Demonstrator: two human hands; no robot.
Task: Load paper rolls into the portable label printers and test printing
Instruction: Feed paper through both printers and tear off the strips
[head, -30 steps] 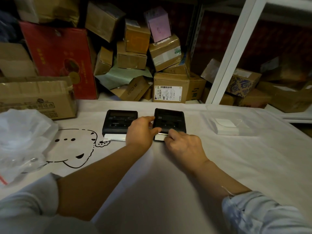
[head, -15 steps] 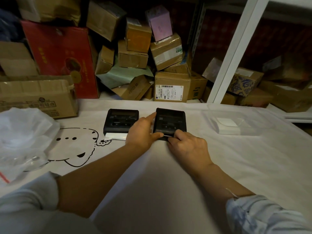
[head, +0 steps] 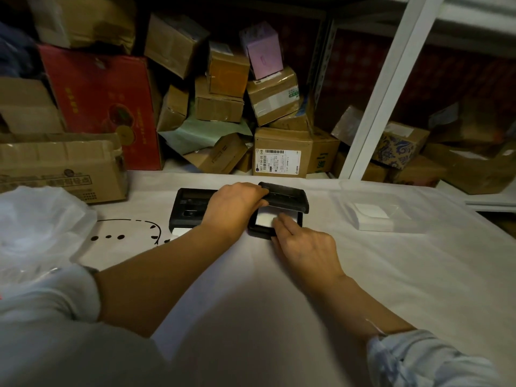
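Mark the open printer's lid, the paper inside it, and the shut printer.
open printer's lid [head: 287, 197], head view, top face of the raised cover
paper [head: 265, 217], head view, white sheet inside the bay
shut printer [head: 190, 208], head view, top face

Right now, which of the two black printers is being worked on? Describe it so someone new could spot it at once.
Start at the white-covered table below the heap of cardboard boxes. Near its far edge two black label printers sit side by side. It is the right printer: its lid is raised by the left hand with white paper showing inside, while the left printer lies closed.
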